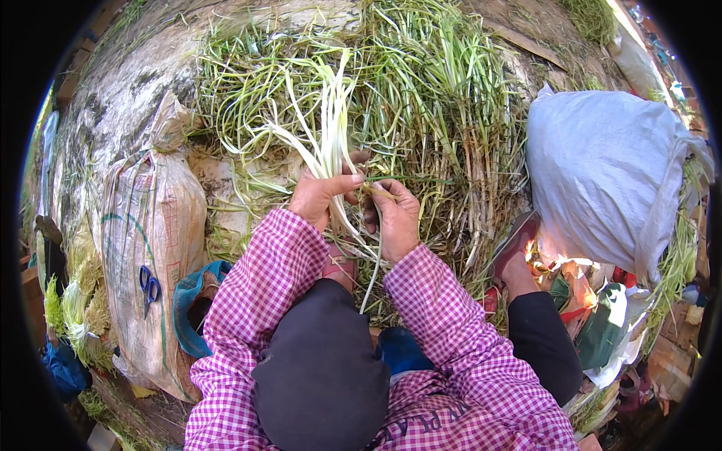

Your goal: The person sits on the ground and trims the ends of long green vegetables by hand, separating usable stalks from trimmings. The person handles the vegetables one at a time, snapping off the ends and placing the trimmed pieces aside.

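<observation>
In the head view my left hand (316, 198) is closed around a bunch of pale, peeled leafy stalks (334, 113), white at the base and yellow-green at the tips. My right hand (398, 217) pinches a single thin stalk (377, 265) between thumb and fingers, close beside the bunch. A brownish, withered strip of leaf (379, 190) shows at the right fingertips. The single stalk hangs down toward my lap. Beyond both hands spreads a large heap of green, unsorted stalks (451, 107), with brown, soil-stained lower ends.
A woven sack (152, 225), tied at the top, lies at the left with blue-handled scissors (149, 288) on it. A teal cloth-like rim (186, 327) is beside it. A full white bag (606, 175) stands at the right, above crumpled plastic bags (603, 321). Bundled stalks (84, 310) lie far left.
</observation>
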Demonstrator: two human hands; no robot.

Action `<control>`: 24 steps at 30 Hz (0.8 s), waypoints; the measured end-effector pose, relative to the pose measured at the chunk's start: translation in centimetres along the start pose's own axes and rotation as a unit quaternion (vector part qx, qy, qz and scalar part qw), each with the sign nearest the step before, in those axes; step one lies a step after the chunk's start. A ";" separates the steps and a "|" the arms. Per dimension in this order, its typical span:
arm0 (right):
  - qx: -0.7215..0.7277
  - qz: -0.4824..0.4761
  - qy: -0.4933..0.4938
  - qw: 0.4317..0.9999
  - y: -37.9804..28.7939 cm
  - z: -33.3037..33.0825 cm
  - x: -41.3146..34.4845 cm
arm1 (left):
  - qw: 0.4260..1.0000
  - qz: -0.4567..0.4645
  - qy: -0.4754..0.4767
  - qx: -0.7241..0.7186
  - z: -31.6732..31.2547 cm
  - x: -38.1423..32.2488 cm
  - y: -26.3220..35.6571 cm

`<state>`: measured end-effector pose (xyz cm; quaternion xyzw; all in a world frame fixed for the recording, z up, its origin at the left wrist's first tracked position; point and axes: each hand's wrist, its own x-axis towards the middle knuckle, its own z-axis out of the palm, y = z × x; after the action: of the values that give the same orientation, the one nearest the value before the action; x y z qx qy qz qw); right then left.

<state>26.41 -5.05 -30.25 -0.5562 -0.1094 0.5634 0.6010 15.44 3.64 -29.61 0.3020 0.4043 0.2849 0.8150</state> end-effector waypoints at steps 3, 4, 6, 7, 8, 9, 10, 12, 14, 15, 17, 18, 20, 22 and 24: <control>0.002 -0.012 -0.047 0.999 -0.3 0.3 -0.4 | 1.000 0.003 -0.006 -0.010 0.0 -0.2 -0.1; -0.006 -0.017 -0.025 1.000 -0.3 0.5 -0.4 | 1.000 0.000 -0.008 -0.010 0.1 -0.2 -0.2; -0.009 -0.047 -0.023 0.999 -0.3 0.7 -0.5 | 1.000 0.017 -0.003 -0.004 0.3 -0.4 -0.3; 0.013 -0.041 0.005 0.999 -0.3 0.7 -0.5 | 0.999 0.033 0.001 0.012 0.5 -0.5 -0.4; 0.030 -0.022 0.019 0.999 -0.2 0.6 -0.4 | 0.998 0.056 -0.001 0.024 0.7 -0.6 -0.5; 0.047 -0.003 0.034 0.998 -0.2 0.4 -0.2 | 0.998 0.053 0.013 0.027 1.0 -0.8 -0.7; 0.065 0.017 0.057 0.996 -0.1 0.1 0.0 | 0.997 0.055 0.018 0.042 1.2 -0.9 -0.8; 0.040 0.037 0.084 0.995 0.3 -0.9 0.6 | 0.995 0.050 0.028 0.080 1.6 -1.2 -0.7; 0.007 0.040 0.111 0.993 1.1 -1.9 1.3 | 0.993 0.090 0.030 0.072 1.4 -1.3 -0.1; -0.071 0.089 0.111 0.987 1.4 -3.1 1.2 | 0.991 0.109 0.030 0.066 1.1 -1.3 0.4; -0.244 0.077 0.098 0.962 2.6 -4.7 1.1 | 0.989 0.138 0.033 0.047 0.4 -1.4 1.4; -0.319 0.079 0.091 0.940 3.2 -5.4 1.0 | 0.992 0.105 0.048 0.042 0.1 -1.3 1.9; -0.422 0.042 0.043 0.904 3.9 -6.4 0.5 | 0.995 0.080 0.050 0.021 -0.4 -1.3 2.5; -0.443 0.068 0.037 0.893 3.8 -6.5 0.0 | 0.994 0.068 0.064 0.049 -0.6 -1.3 2.7; -0.303 -0.037 0.004 0.952 2.8 -5.7 -0.3 | 0.992 0.042 0.076 0.088 -0.5 -1.2 2.5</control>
<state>29.09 -9.11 -34.37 -0.7096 -0.2931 0.4791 0.4254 13.83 4.57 -27.47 0.3665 0.4759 0.3043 0.7394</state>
